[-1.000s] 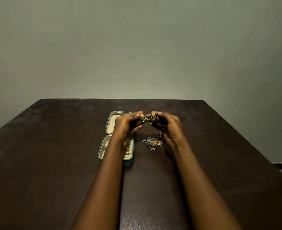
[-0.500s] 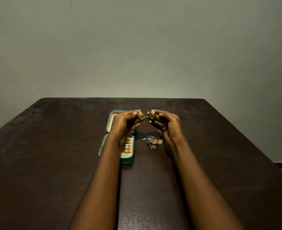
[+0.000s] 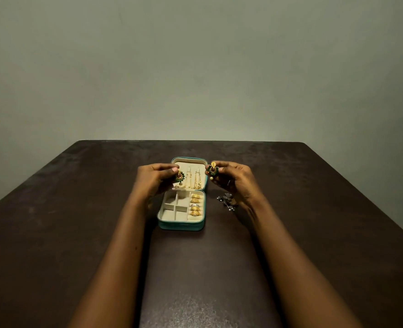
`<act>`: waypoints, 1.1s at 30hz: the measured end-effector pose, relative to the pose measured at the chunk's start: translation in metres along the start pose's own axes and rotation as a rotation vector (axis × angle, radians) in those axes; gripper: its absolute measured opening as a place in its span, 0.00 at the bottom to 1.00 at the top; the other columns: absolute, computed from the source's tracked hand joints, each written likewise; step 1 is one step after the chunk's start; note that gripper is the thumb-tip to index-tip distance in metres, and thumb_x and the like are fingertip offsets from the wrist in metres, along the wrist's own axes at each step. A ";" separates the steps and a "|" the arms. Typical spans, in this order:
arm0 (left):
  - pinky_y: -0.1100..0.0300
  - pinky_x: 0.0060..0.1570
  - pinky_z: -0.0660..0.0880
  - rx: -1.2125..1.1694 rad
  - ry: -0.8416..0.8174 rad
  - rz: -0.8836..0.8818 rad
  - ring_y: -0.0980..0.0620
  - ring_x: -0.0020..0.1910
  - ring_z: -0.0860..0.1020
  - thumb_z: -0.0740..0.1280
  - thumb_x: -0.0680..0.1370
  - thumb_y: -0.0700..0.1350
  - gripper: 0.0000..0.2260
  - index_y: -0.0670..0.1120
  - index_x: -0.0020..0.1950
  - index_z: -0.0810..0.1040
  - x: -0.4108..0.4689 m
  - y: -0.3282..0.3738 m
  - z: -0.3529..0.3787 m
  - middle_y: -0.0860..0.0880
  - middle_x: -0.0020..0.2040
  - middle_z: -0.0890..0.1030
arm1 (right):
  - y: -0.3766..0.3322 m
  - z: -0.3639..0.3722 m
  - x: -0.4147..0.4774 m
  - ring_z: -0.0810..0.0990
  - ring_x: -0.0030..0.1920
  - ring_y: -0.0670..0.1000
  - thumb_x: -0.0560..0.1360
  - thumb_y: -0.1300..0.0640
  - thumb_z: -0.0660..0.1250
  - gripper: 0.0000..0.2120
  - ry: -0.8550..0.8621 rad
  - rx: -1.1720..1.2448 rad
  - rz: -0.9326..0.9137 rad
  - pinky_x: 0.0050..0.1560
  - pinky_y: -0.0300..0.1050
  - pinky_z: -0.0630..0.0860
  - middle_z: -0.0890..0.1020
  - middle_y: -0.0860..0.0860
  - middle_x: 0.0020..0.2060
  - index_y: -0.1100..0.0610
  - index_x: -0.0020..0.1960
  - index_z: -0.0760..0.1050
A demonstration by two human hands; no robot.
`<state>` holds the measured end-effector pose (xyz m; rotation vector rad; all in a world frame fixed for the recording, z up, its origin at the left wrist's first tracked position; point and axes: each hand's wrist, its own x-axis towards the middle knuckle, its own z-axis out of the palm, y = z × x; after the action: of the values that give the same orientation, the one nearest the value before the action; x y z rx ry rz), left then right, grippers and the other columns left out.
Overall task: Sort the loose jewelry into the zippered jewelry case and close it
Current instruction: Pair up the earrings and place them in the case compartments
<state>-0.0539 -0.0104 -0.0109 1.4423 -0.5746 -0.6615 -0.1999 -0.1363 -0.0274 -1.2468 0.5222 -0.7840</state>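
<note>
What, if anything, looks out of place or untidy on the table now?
Only a tangled heap of silver jewelry lying loose on the table, right of the open case, near the right hand. The rings inside sit in a neat row; nothing looks spilled or damaged.

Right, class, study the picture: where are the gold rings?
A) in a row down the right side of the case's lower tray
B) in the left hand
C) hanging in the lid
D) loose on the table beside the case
A: the gold rings stand in a row down the right side of the lower tray of the jewelry case. The lid holds chains, the left hand pinches the left earring, and the right hand pinches the right earring.
</note>
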 end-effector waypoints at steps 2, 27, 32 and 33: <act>0.71 0.28 0.75 0.053 0.024 0.015 0.62 0.27 0.80 0.66 0.75 0.35 0.08 0.38 0.53 0.80 -0.004 0.001 -0.009 0.47 0.39 0.81 | 0.000 0.008 -0.003 0.80 0.41 0.50 0.76 0.69 0.59 0.11 -0.034 -0.034 0.018 0.45 0.40 0.78 0.82 0.56 0.42 0.67 0.55 0.77; 0.66 0.38 0.78 0.632 0.115 -0.048 0.55 0.39 0.82 0.72 0.72 0.43 0.03 0.46 0.44 0.85 -0.008 -0.013 -0.023 0.49 0.39 0.84 | 0.021 0.095 -0.007 0.83 0.46 0.60 0.72 0.69 0.63 0.12 0.063 -0.917 -0.018 0.50 0.55 0.80 0.84 0.61 0.45 0.62 0.51 0.82; 0.62 0.46 0.72 0.714 0.115 -0.060 0.51 0.51 0.79 0.72 0.72 0.45 0.07 0.48 0.49 0.85 -0.008 -0.015 -0.024 0.47 0.50 0.84 | 0.019 0.098 -0.004 0.84 0.43 0.60 0.71 0.70 0.64 0.11 0.103 -0.918 0.004 0.47 0.55 0.81 0.84 0.62 0.43 0.63 0.47 0.83; 0.62 0.47 0.72 0.722 0.112 -0.053 0.51 0.51 0.78 0.72 0.72 0.45 0.07 0.47 0.49 0.85 -0.007 -0.015 -0.024 0.47 0.50 0.84 | 0.019 0.098 -0.004 0.84 0.41 0.59 0.71 0.70 0.64 0.10 0.111 -0.912 0.012 0.46 0.55 0.82 0.84 0.61 0.42 0.63 0.47 0.83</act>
<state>-0.0428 0.0109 -0.0273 2.1576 -0.7279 -0.4199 -0.1269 -0.0691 -0.0203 -2.0337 1.0416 -0.6105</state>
